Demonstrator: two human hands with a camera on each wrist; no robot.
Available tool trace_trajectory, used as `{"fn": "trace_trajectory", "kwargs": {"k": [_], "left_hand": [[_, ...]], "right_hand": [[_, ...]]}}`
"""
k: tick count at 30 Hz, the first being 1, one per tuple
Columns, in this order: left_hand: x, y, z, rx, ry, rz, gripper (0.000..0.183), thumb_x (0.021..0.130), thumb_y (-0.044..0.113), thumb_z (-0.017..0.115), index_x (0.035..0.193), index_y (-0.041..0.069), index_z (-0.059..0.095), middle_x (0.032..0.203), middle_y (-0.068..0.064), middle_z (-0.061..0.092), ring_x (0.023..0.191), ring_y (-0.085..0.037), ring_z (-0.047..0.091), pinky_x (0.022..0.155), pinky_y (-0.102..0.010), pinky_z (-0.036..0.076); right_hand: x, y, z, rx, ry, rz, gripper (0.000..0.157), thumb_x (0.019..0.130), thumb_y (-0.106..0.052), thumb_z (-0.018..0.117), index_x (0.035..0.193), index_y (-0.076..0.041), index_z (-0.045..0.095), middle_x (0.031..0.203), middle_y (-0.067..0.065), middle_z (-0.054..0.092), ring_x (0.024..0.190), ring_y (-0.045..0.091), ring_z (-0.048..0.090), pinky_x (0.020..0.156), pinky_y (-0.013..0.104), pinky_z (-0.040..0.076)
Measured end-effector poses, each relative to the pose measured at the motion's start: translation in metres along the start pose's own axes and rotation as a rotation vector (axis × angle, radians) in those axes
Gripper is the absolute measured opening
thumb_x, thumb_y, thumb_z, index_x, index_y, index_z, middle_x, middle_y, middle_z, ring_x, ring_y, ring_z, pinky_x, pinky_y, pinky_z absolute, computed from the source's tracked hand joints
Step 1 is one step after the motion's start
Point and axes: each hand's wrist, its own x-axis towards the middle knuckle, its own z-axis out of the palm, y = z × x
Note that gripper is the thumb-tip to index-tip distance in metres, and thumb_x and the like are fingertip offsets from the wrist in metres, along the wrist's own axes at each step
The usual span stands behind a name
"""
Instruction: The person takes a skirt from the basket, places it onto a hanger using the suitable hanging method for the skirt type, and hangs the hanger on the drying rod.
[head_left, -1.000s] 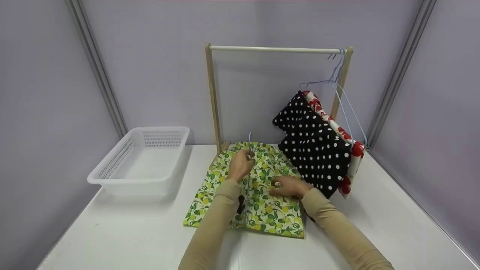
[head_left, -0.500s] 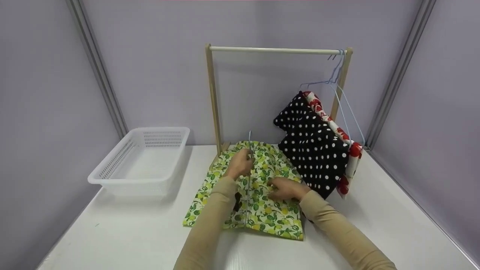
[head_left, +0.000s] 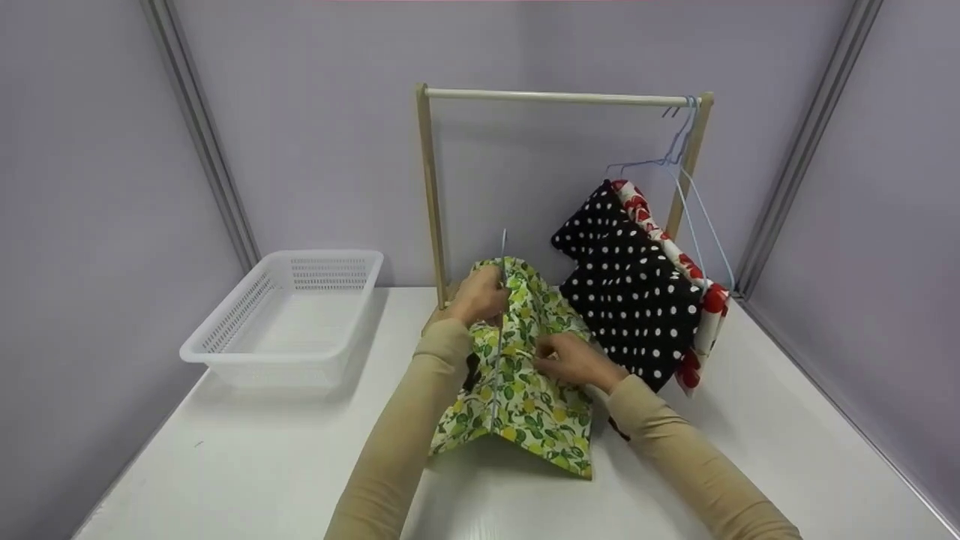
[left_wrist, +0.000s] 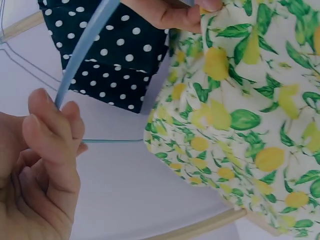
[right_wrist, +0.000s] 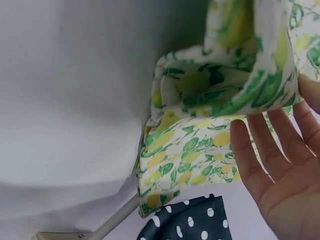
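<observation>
A lemon-print cloth is raised into a ridge along a light blue wire hanger, its lower corners spread near the table. My left hand grips the hanger close below its hook, fingers curled round the wire in the left wrist view. Lower and to the right, my right hand pinches a fold of the cloth. From the right wrist view, that thumb lies on the near side of the fold and the fingers go behind it. Much of the hanger is hidden by cloth.
A wooden rack with a white rail stands behind. At its right end hang a black polka-dot cloth and a red-and-white one on blue hangers. A white plastic basket sits at the left of the white table.
My left hand and the hanger have risen, lifting the cloth's middle into a ridge. The cloth's lower left corner has drawn inward. My right hand has moved slightly upward.
</observation>
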Motion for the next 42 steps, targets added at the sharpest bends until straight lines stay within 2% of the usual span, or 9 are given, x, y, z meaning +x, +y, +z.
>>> {"fn": "trace_trajectory", "kwargs": {"k": [2,7,11,15,20,27,33,37,42], "left_hand": [[0.000,0.003,-0.005,-0.005,0.007,-0.015,0.022,0.096,0.004,0.048,0.087,-0.004,0.065,0.063,-0.006,0.062,0.047,-0.011,0.058,0.055,-0.032,0.058],[0.000,0.014,-0.018,-0.120,0.011,-0.026,0.023,0.096,0.005,0.048,0.089,-0.008,0.065,0.064,-0.009,0.064,0.046,-0.014,0.061,0.055,-0.033,0.059],[0.002,0.026,-0.026,-0.192,-0.022,0.002,0.022,0.099,0.006,0.046,0.100,-0.011,0.060,0.067,-0.008,0.063,0.046,-0.013,0.060,0.054,-0.032,0.058],[0.001,0.036,-0.032,-0.208,-0.022,0.002,0.020,0.101,0.007,0.046,0.108,-0.009,0.056,0.072,-0.007,0.062,0.047,-0.013,0.060,0.053,-0.032,0.058],[0.001,0.043,-0.038,-0.211,0.008,0.036,0.021,0.101,0.008,0.046,0.109,-0.008,0.057,0.071,-0.006,0.061,0.046,-0.011,0.058,0.050,-0.028,0.056],[0.001,0.054,-0.049,-0.266,0.062,0.084,0.018,0.101,0.008,0.046,0.102,-0.005,0.059,0.069,-0.007,0.059,0.046,-0.012,0.054,0.051,-0.032,0.055],[0.002,0.056,-0.048,-0.276,0.120,0.062,0.019,0.101,0.010,0.047,0.112,-0.005,0.055,0.073,-0.007,0.061,0.047,-0.012,0.057,0.050,-0.030,0.056],[0.002,0.054,-0.042,-0.289,0.125,0.060,0.023,0.102,0.010,0.046,0.115,-0.008,0.054,0.076,-0.011,0.063,0.046,-0.012,0.056,0.050,-0.030,0.055],[0.003,0.052,-0.036,-0.275,0.137,0.046,0.021,0.102,0.008,0.046,0.112,-0.008,0.054,0.072,-0.007,0.061,0.047,-0.013,0.058,0.052,-0.031,0.057]], "right_hand": [[-0.001,-0.004,0.001,-0.012,0.043,-0.052,0.015,0.096,-0.019,0.063,0.106,-0.008,0.067,0.103,0.009,0.069,0.089,0.027,0.066,0.077,0.043,0.055],[0.000,-0.016,0.005,-0.198,0.131,-0.294,0.059,0.088,-0.006,0.070,0.143,-0.008,0.048,0.147,0.019,0.044,0.128,0.036,0.050,0.093,0.049,0.052],[0.004,-0.024,0.006,-0.439,0.167,-0.491,0.054,0.082,-0.001,0.073,0.133,-0.009,0.056,0.148,0.019,0.043,0.137,0.039,0.041,0.103,0.048,0.047],[0.008,-0.028,0.006,-0.496,0.137,-0.509,0.031,0.088,0.001,0.065,0.117,-0.010,0.059,0.141,0.016,0.049,0.140,0.042,0.037,0.112,0.048,0.038],[0.007,-0.039,-0.001,-0.255,0.125,-0.450,0.031,0.087,0.008,0.047,0.108,-0.009,0.063,0.139,0.015,0.051,0.144,0.042,0.030,0.117,0.054,0.028],[-0.017,-0.060,-0.005,-0.053,0.036,-0.458,0.022,0.088,-0.017,0.052,0.104,-0.019,0.067,0.151,0.006,0.044,0.149,0.039,0.018,0.116,0.066,0.014],[-0.026,-0.064,-0.004,-0.113,0.070,-0.414,0.023,0.084,-0.012,0.053,0.102,-0.017,0.066,0.149,0.003,0.045,0.148,0.036,0.022,0.117,0.059,0.022],[-0.026,-0.070,-0.002,0.075,0.114,-0.391,0.031,0.090,-0.003,0.039,0.091,-0.011,0.069,0.133,0.009,0.061,0.141,0.037,0.037,0.116,0.058,0.026],[-0.031,-0.084,0.003,0.226,0.276,-0.291,0.036,0.105,-0.020,0.040,0.089,-0.014,0.072,0.095,0.001,0.072,0.096,0.018,0.066,0.087,0.038,0.053]]}}
